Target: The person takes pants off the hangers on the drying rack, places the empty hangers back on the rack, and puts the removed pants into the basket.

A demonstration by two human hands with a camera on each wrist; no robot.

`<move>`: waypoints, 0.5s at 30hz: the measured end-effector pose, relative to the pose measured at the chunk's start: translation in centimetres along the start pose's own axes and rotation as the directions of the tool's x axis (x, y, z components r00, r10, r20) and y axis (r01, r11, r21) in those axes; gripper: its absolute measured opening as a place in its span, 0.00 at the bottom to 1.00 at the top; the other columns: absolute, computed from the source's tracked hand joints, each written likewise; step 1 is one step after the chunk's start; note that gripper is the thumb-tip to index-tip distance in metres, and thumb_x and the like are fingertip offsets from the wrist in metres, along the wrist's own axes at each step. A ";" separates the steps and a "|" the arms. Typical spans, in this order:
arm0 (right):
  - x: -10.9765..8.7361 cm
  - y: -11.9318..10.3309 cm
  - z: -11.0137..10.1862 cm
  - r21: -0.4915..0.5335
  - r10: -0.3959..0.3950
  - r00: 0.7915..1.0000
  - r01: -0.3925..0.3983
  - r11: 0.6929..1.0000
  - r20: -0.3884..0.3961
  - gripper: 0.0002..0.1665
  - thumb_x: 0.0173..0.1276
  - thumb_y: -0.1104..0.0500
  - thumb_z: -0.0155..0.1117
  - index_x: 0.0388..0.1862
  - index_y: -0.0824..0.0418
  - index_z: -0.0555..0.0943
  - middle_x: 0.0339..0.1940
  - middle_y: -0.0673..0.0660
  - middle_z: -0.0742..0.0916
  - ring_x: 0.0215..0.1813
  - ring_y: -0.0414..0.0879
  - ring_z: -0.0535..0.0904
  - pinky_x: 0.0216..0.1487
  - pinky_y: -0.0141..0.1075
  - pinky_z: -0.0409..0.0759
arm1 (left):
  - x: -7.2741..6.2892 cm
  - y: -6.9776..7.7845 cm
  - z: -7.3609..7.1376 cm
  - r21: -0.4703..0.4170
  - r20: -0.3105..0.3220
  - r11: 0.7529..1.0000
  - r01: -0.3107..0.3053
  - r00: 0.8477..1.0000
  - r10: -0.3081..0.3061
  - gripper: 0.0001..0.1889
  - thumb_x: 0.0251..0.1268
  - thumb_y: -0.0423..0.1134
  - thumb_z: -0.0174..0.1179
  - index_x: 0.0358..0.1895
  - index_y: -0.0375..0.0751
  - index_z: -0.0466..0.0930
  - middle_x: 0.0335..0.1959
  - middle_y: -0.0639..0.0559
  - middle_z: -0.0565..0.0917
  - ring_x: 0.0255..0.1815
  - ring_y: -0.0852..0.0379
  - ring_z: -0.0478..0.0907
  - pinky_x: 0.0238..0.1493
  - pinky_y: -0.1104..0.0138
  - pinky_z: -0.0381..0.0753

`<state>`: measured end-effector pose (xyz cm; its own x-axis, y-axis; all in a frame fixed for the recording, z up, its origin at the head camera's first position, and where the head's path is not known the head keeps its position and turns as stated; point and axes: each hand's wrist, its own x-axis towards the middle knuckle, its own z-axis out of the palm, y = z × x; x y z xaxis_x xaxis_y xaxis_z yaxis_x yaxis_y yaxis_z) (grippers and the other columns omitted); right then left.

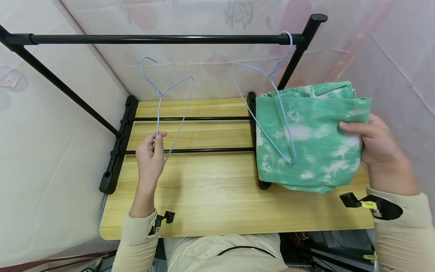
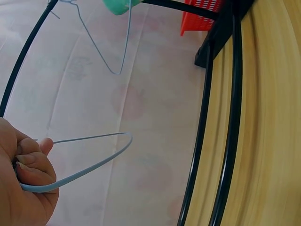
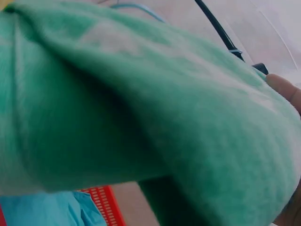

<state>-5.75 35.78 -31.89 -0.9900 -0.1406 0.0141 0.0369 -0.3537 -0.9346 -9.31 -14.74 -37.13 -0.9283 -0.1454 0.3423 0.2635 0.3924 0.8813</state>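
A blue wire hanger (image 1: 159,92) is held upright in my left hand (image 1: 149,158), which grips its lower side; its hook is free in the air below the rack's bar. In the left wrist view, curled fingers wrap the hanger (image 2: 89,169). My right hand (image 1: 380,145) holds a folded green-and-white tie-dye cloth (image 1: 312,139) by its right edge, thumb on the front and the other fingers hidden behind. That cloth (image 3: 188,103) fills most of the right wrist view. A second blue hanger (image 1: 278,98) hangs from the bar's right end, in front of the cloth.
The black rack (image 1: 163,39) stands on a wooden table (image 1: 210,204), with two thin lower rails across it. A red basket (image 2: 200,16) stands beyond the rack; blue fabric (image 3: 51,209) lies in it. Pale printed sheets (image 1: 210,19) enclose the space.
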 end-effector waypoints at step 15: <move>-2.1 -2.3 -2.9 -0.045 -0.160 0.984 0.157 0.987 -0.082 0.31 0.71 0.82 0.37 0.71 0.72 0.66 0.54 0.62 0.84 0.46 0.52 0.88 0.38 0.42 0.87 | -0.1 -0.2 0.1 -0.010 0.003 1.000 0.000 1.000 0.000 0.13 0.77 0.28 0.48 0.47 0.21 0.81 0.09 0.55 0.59 0.07 0.69 0.50 0.10 0.73 0.48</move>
<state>-4.12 39.55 -30.76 -0.9909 -0.0059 0.1343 -0.1249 -0.3295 -0.9359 -9.29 -14.73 -37.33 -0.9292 -0.1425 0.3410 0.2659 0.3829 0.8847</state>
